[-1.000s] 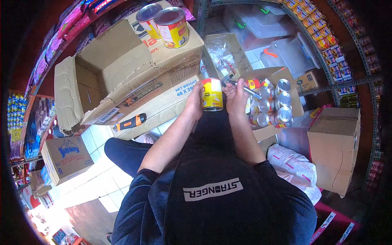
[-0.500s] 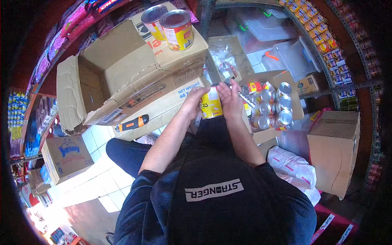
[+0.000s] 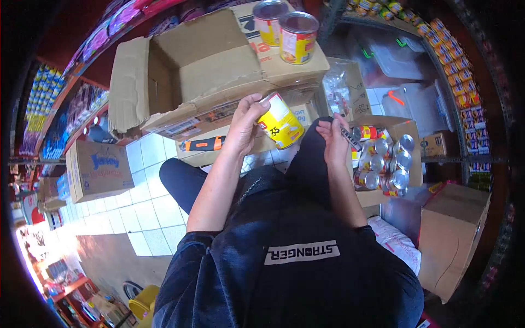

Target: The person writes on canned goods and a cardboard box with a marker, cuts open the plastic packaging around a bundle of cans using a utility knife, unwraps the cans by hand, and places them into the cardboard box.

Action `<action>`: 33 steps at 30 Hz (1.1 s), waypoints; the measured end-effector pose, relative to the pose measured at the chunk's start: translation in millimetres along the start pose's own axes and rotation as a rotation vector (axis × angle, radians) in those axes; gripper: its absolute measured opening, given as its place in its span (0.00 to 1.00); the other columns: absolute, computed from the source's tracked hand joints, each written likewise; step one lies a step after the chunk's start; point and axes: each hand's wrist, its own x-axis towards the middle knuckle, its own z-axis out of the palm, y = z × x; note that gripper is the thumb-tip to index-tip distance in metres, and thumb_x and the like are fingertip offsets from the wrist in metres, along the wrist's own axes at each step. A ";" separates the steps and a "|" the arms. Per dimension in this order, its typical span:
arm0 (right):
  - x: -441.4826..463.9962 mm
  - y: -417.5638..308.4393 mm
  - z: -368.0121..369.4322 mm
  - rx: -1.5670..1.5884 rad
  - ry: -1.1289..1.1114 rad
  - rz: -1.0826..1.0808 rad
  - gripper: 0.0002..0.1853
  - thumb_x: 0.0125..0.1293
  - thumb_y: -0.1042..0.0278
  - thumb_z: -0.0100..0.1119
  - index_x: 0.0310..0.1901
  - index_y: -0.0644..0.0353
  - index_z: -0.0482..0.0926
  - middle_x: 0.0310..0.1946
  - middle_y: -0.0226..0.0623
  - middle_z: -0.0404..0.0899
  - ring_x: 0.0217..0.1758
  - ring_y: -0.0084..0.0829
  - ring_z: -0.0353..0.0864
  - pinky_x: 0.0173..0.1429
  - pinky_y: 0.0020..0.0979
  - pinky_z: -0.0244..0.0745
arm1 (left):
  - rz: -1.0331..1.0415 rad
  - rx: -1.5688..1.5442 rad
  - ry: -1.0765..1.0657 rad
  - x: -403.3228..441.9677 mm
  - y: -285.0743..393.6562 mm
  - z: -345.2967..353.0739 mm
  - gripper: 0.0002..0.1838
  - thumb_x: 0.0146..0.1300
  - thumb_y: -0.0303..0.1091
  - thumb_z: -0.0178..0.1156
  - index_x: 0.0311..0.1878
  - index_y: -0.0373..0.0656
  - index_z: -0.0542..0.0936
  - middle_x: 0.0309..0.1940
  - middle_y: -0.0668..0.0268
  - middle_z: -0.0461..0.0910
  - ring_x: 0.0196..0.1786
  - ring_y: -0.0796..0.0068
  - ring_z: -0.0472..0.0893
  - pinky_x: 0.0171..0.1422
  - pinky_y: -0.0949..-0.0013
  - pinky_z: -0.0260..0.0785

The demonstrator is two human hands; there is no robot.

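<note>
My left hand is closed around a yellow tin can, holding it tilted above my lap. A handwritten "35" shows on the can's side. Off to the right, my right hand grips a black marker with white lettering, apart from the can. Beside that hand, an open carton holds several small cans with silver lids. Two larger red-and-yellow cans, a front can and a rear can, stand on a cardboard box beyond my left hand.
A large open carton stands ahead on the left. An orange-and-black utility knife lies in front of it. Another carton sits on the tiled floor at left, and a tall box at right. Stocked shelves curve around.
My hands have moved apart: the left has carried the can leftward and tilted it, while the right has drawn away with the marker. The whole view has shifted as my head turned.
</note>
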 end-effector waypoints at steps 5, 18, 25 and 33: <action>3.1 8.5 -0.1 -0.132 -0.023 -0.021 0.17 0.70 0.64 0.51 0.55 0.65 0.68 0.29 0.39 0.79 0.28 0.26 0.78 0.37 0.25 0.75 | 0.081 0.125 0.066 -7.5 0.5 -4.5 0.31 0.53 0.39 0.67 0.58 0.41 0.66 0.47 0.63 0.74 0.49 0.74 0.75 0.48 0.70 0.68; -3.5 14.2 1.0 -0.478 -0.245 -0.066 0.15 0.67 0.70 0.55 0.53 0.67 0.72 0.33 0.35 0.78 0.33 0.22 0.77 0.41 0.22 0.74 | 0.306 0.141 0.061 -35.7 79.1 -3.4 0.33 0.50 0.34 0.69 0.58 0.40 0.66 0.49 0.62 0.72 0.54 0.70 0.71 0.57 0.69 0.64; -3.3 16.0 4.4 -0.488 -0.273 -0.060 0.16 0.67 0.68 0.55 0.54 0.67 0.72 0.31 0.34 0.78 0.33 0.20 0.76 0.41 0.22 0.73 | 0.582 0.434 0.225 10.3 191.9 -36.2 0.38 0.50 0.40 0.69 0.60 0.34 0.63 0.46 0.59 0.76 0.46 0.71 0.78 0.45 0.70 0.72; -2.6 17.8 3.0 -0.507 -0.305 -0.071 0.16 0.67 0.68 0.55 0.54 0.66 0.72 0.31 0.33 0.78 0.33 0.20 0.75 0.42 0.22 0.71 | 0.469 1.132 0.524 147.1 178.3 -150.4 0.44 0.35 0.55 0.72 0.52 0.29 0.74 0.46 0.47 0.79 0.49 0.56 0.81 0.55 0.62 0.73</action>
